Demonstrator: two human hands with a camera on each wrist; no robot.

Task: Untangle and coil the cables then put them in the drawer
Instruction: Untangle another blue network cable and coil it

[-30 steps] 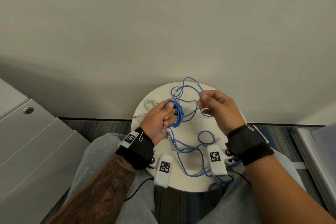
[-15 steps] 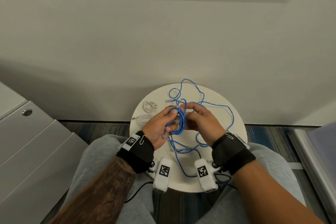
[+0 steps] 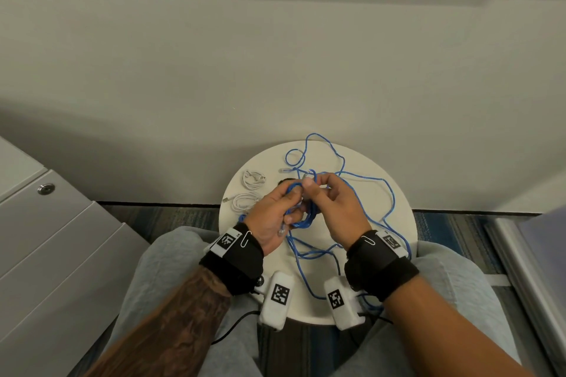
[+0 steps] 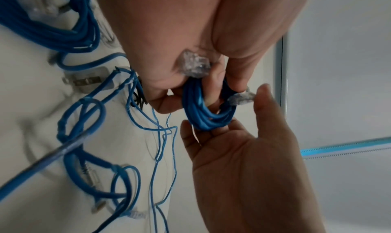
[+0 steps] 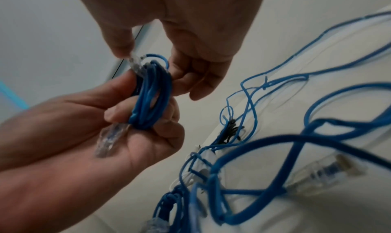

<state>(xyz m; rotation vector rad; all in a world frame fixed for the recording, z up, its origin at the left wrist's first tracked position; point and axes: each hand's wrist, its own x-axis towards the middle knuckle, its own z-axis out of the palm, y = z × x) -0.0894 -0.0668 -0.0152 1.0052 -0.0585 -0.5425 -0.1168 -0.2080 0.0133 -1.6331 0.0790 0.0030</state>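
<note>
My left hand (image 3: 291,211) grips a small coil of blue cable (image 3: 303,217) wound round its fingers, above the round white table (image 3: 361,162). In the right wrist view the blue coil (image 5: 152,99) sits in the curled left fingers, and one clear plug (image 5: 110,139) lies on the palm. My right hand (image 3: 315,190) is at the top of the coil and pinches the cable's other clear plug (image 5: 135,61) between thumb and finger. The same plug (image 4: 241,97) shows in the left wrist view beside the coil (image 4: 207,114). More blue cable (image 3: 389,202) lies loose and tangled on the table.
Two coiled white cables (image 3: 252,179) (image 3: 243,202) lie on the table's left side. A grey drawer cabinet (image 3: 61,254) with a round lock (image 3: 46,189) stands at the left. A wall rises just behind the table. My knees are under the table's near edge.
My right hand has come left from over the loose cable to the coil in my left hand. It now pinches the plug end at the top of the coil.
</note>
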